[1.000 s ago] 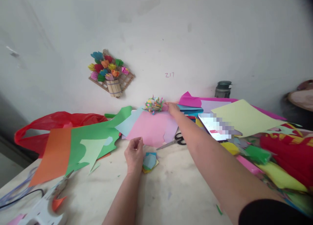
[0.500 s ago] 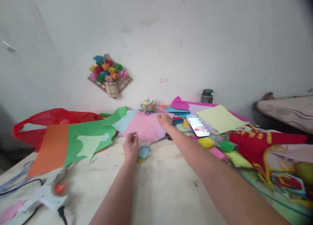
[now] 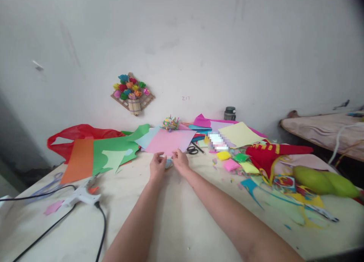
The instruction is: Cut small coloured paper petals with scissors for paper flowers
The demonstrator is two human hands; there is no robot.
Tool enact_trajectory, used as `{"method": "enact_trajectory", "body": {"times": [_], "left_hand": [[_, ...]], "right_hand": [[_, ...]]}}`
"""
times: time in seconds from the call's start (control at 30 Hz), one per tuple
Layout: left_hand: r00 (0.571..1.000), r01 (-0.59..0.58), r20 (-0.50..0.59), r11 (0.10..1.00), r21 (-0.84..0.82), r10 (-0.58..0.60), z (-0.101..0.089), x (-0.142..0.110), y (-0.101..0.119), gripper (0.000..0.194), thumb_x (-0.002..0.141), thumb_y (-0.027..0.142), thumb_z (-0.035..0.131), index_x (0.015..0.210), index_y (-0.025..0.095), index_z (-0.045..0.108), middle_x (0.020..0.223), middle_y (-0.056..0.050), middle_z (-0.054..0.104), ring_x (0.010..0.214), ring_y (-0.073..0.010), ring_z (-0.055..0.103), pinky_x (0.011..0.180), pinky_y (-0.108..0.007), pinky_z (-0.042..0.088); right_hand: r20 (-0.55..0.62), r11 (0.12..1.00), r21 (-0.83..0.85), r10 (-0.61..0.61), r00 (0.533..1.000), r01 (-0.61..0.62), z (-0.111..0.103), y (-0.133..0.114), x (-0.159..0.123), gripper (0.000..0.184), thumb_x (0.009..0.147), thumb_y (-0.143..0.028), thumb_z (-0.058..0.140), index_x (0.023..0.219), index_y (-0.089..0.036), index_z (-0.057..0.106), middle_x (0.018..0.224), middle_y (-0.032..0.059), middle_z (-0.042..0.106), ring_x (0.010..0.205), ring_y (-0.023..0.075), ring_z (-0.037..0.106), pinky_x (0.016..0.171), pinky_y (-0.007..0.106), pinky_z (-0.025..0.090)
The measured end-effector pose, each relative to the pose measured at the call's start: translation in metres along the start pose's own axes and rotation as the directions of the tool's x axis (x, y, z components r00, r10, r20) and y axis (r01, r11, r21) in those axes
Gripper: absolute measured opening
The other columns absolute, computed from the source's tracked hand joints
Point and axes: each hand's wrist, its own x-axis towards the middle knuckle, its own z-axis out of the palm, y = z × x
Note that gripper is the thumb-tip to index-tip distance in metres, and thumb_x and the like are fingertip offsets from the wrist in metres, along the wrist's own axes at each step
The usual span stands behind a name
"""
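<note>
Side by side at mid-table are my left hand (image 3: 157, 168) and my right hand (image 3: 181, 162), fingertips turned toward each other. Both have their fingers drawn into a pinch; whatever is between them is too small to make out. Just below the fingertips, a light-blue paper piece (image 3: 168, 163) shows partly, the rest covered by my hands. Behind my fingers lies a pink paper sheet (image 3: 172, 140), its near edge close to them. Black-handled scissors (image 3: 192, 150) rest right of my right hand.
At left are a white glue gun (image 3: 82, 195) with black cables, green paper (image 3: 105, 148) and an orange sheet (image 3: 82, 159). On the right lie a phone (image 3: 217, 141), a yellow packet (image 3: 223, 156), red cloth (image 3: 263, 159) and green fruit (image 3: 315, 180). A decorated ball (image 3: 170, 123) sits near the wall.
My right hand has come back from the far edge of the pink sheet to beside my left hand. The view has shifted, showing more of the table's right side.
</note>
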Motion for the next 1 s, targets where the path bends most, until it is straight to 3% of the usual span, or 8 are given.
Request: {"method": "enact_trajectory", "body": {"times": [0.2,0.33,0.47,0.6,0.7,0.87,1.0], "left_hand": [[0.998,0.048,-0.041,0.996,-0.07,-0.051,-0.017,-0.012,0.002,0.036,0.058,0.038,0.065,0.084,0.014,0.06,0.055,0.002,0.054,0.052,-0.0118,0.053,0.052,-0.023,0.039],[0.992,0.054,-0.11,0.995,-0.087,-0.063,-0.021,-0.02,0.005,0.033,0.063,0.037,0.059,0.086,0.013,0.058,0.052,0.004,0.049,0.051,-0.012,0.051,0.052,-0.023,0.038],[0.973,0.144,-0.183,0.99,0.0,-0.142,-0.025,-0.02,0.002,0.035,0.065,0.042,0.056,0.087,0.015,0.059,0.055,0.002,0.052,0.048,-0.0122,0.048,0.049,-0.024,0.036],[0.978,0.115,-0.195,0.971,0.211,-0.074,-0.028,-0.014,-0.001,0.032,0.064,0.04,0.06,0.089,0.02,0.06,0.056,0.002,0.056,0.055,-0.0154,0.053,0.056,-0.026,0.038],[0.983,0.07,-0.182,0.962,0.265,-0.022,-0.025,-0.011,-0.001,0.021,0.063,0.029,0.061,0.083,0.022,0.062,0.067,-0.002,0.062,0.066,-0.0178,0.057,0.065,-0.029,0.04],[0.984,0.055,-0.174,0.995,0.079,-0.041,-0.017,-0.007,-0.009,0.019,0.067,0.023,0.054,0.084,0.019,0.061,0.087,-0.007,0.064,0.08,-0.0189,0.059,0.078,-0.033,0.043],[0.989,0.111,-0.077,0.98,-0.163,-0.125,-0.01,0.0,-0.02,0.028,0.069,0.026,0.053,0.095,0.017,0.058,0.1,-0.009,0.062,0.092,-0.0193,0.058,0.083,-0.033,0.044]], "right_hand": [[0.041,0.999,-0.028,-0.033,0.999,0.034,-0.009,-0.003,-0.022,0.023,0.08,-0.02,0.043,0.084,-0.023,0.066,0.088,0.0018,0.069,0.086,0.0167,0.06,0.071,0.024,0.041],[-0.003,1.0,-0.003,-0.01,1.0,0.01,-0.013,0.003,-0.029,0.024,0.08,-0.023,0.043,0.088,-0.024,0.066,0.088,0.0013,0.069,0.085,0.0163,0.061,0.07,0.024,0.041],[-0.044,1.0,-0.014,-0.015,0.999,0.014,-0.01,0.012,-0.028,0.029,0.08,-0.022,0.043,0.098,-0.026,0.065,0.091,0.0005,0.07,0.088,0.0157,0.061,0.072,0.023,0.042],[-0.038,0.993,-0.105,-0.049,0.998,0.045,-0.009,0.014,-0.024,0.03,0.081,-0.026,0.045,0.103,-0.028,0.064,0.096,0.0011,0.069,0.092,0.0179,0.06,0.074,0.026,0.042],[-0.017,0.986,-0.156,-0.056,0.998,0.052,-0.009,0.014,-0.025,0.032,0.082,-0.024,0.042,0.107,-0.029,0.062,0.101,0.0004,0.068,0.095,0.0171,0.06,0.075,0.025,0.042],[0.079,0.956,-0.235,-0.162,0.984,0.176,-0.009,0.011,-0.03,0.041,0.076,-0.015,0.046,0.114,-0.025,0.058,0.109,0.0021,0.065,0.102,0.0187,0.055,0.087,0.029,0.036],[0.181,0.92,-0.289,-0.219,0.959,0.264,-0.004,0.01,-0.029,0.052,0.073,-0.018,0.049,0.125,-0.021,0.049,0.114,0.0081,0.062,0.108,0.023,0.052,0.092,0.034,0.031]]}}
